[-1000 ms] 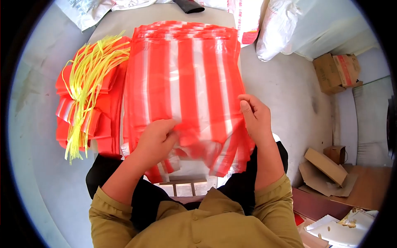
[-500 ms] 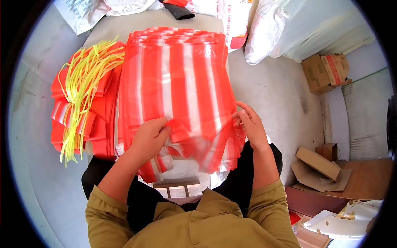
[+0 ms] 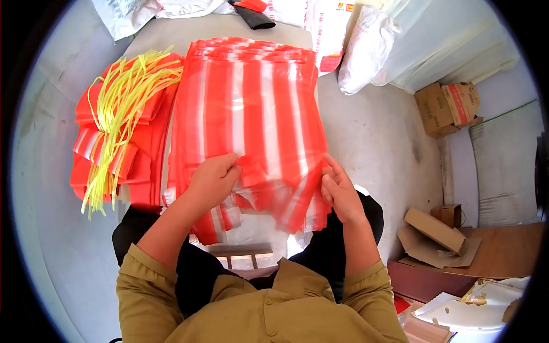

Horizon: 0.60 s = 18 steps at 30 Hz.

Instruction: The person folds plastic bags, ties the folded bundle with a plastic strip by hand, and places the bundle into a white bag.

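My left hand [image 3: 214,178] pinches a thin red-and-white striped plastic sheet [image 3: 271,137]; whether my right hand [image 3: 341,194] pinches it, I cannot tell.

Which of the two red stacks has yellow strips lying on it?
The red stack on the left, with yellow strips draped across it. The broad striped stack beside it, with the left hand on it, has none.

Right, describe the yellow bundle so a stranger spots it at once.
Find the big stack of red plastic with pale stripes, mid-view. Left of it in the picture lies a pile of folded red plastic, and across that, the yellow bundle. Its thin, bright strands set it apart from the broad red folds beneath.
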Available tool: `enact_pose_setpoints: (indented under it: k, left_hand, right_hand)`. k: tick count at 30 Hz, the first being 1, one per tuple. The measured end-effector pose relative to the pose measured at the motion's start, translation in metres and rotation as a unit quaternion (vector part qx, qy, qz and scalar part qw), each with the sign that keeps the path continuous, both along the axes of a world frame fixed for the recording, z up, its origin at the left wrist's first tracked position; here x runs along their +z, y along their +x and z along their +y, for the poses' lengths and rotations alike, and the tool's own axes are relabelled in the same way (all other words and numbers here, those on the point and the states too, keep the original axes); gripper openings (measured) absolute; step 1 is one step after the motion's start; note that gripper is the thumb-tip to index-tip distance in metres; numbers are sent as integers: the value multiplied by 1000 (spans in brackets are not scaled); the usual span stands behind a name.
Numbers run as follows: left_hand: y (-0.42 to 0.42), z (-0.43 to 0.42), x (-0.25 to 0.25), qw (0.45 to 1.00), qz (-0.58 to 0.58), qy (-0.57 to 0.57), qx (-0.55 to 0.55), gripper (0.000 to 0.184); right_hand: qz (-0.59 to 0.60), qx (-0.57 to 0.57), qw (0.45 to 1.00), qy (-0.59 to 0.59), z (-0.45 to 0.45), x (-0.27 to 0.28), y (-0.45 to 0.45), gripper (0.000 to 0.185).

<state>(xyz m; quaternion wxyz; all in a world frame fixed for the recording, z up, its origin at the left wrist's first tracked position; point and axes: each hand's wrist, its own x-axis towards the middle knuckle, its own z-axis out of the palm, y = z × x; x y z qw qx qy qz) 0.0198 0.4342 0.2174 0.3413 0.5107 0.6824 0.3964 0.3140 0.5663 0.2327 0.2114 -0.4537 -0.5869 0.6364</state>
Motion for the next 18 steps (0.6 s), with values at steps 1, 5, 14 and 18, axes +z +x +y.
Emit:
enact_pose_setpoints:
  k: [1,5,14,18]
  left_hand:
    - [0,0,-2,1000,1,3,2,21]
    - [0,1,-12,1000,2,9,6,21]
    - [-1,-1,-3,1000,24,2,0,22]
    - [3,-2,2,997,79,24,-13,20]
  right_hand:
    - [33,-4,999,-21,0,-2,2,57]
    - [184,-42,976,-108,-3,-7,0,59]
    - [56,38,994,-91,-17,12,9,76]
    - [-34,56,994,-89,-54,16,24,85]
